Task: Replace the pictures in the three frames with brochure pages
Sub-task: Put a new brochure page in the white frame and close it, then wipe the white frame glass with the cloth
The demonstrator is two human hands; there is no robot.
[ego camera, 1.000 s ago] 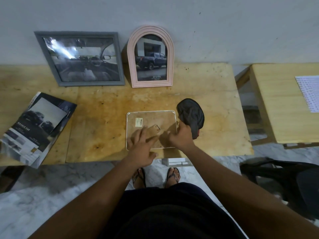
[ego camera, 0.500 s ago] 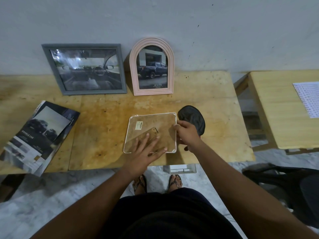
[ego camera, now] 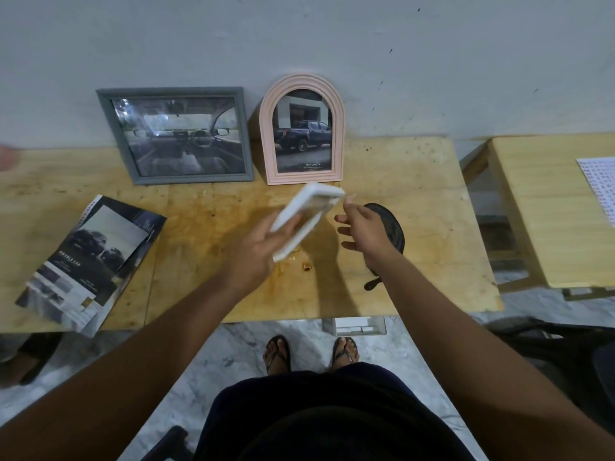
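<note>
My left hand (ego camera: pixel 258 249) grips a white-rimmed frame (ego camera: pixel 304 219) by its lower edge and holds it tilted up above the wooden table (ego camera: pixel 416 227). My right hand (ego camera: pixel 361 227) hovers just right of the frame with fingers spread, apart from it and holding nothing. A grey rectangular frame (ego camera: pixel 174 136) with a car-interior picture leans on the wall at the back. Beside it stands a pink arched frame (ego camera: pixel 301 129) showing a dark pickup truck. A car brochure (ego camera: pixel 90 261) lies at the table's left front.
A dark round object with a small handle (ego camera: pixel 394 234) lies on the table under my right wrist. A second wooden table (ego camera: pixel 545 214) with a printed sheet (ego camera: pixel 599 184) stands to the right. A dark chair (ego camera: pixel 565 347) is at the lower right. My sandalled feet (ego camera: pixel 309 354) are below the table edge.
The white-rimmed frame lay flat on the table under both hands; my left hand has lifted and tilted it up. My right hand has let go of its edge and opened.
</note>
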